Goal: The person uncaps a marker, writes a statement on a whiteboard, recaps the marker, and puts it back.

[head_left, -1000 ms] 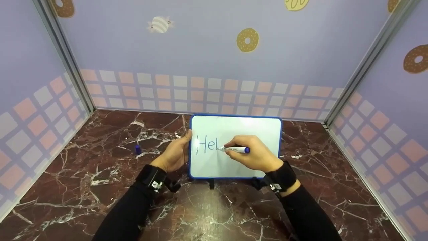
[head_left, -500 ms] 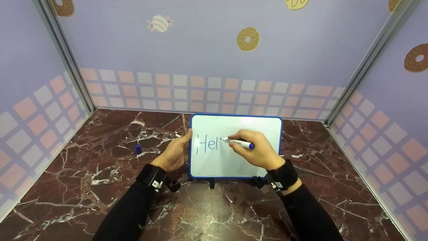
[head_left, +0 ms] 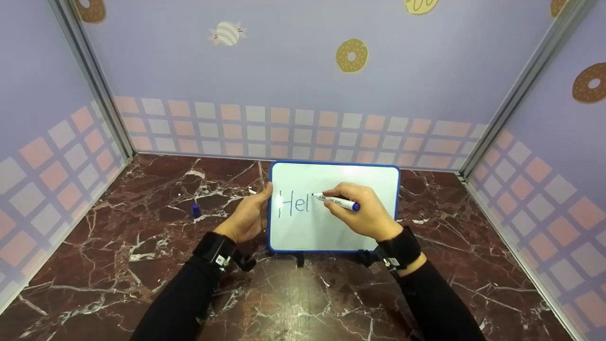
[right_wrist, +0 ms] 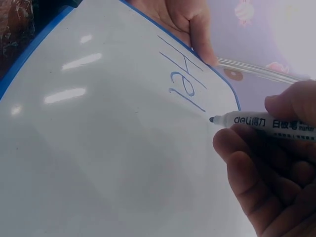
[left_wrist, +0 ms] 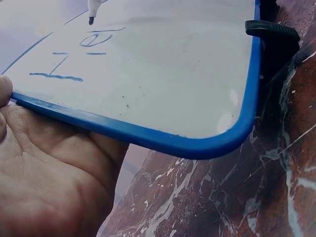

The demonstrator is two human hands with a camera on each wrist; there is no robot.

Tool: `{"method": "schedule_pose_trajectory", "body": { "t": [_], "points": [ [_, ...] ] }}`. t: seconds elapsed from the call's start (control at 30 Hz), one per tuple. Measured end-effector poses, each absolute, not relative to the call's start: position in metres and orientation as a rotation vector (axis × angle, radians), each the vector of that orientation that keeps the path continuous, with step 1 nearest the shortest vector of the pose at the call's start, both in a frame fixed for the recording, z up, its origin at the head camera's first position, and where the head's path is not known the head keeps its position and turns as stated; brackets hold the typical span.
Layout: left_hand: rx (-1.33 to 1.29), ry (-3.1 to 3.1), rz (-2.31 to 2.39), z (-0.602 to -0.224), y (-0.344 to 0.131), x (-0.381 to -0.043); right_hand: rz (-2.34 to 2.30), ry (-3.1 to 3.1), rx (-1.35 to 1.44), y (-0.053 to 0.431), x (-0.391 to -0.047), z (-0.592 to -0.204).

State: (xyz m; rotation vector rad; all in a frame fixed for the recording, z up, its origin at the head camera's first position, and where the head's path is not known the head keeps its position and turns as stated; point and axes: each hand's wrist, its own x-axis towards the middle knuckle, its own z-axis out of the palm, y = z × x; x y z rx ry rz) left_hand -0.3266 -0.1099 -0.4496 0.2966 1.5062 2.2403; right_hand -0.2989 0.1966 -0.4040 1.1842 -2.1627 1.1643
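A small whiteboard [head_left: 303,232] with a blue frame stands propped on black feet, tilted back. Blue handwriting reading "Hel" [right_wrist: 187,81] runs along its left part. My left hand [head_left: 248,215] grips the board's left edge, thumb at the front and the other fingers behind, mostly hidden. In my right hand [head_left: 362,210] a white whiteboard marker [right_wrist: 269,123] with a blue end is pinched between thumb and fingers. Its uncapped dark tip is right by the board face, just right of the top of the "l". The left wrist view also shows the marker tip [left_wrist: 92,19] beside the letters.
A blue marker cap [head_left: 195,210] stands on the dark red marbled table [head_left: 156,237], left of my left hand. Purple patterned panels [head_left: 293,71] enclose the back and both sides. A black foot [left_wrist: 271,29] sticks out at the board's lower edge.
My right hand has lifted the marker from the bottom of the "l" up and to the right, near its top. Over the last half second it has barely moved. The left hand keeps its grip.
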Motion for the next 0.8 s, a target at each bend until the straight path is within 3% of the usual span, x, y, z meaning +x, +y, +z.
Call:
{"method": "schedule_pose_trajectory", "body": {
  "t": [0.8],
  "points": [
    [0.320,1.523,2.226,-0.4500,-0.1098,-0.3274,1.150,-2.249,1.227,0.1975,-0.2977,-0.4036]
  ]
}}
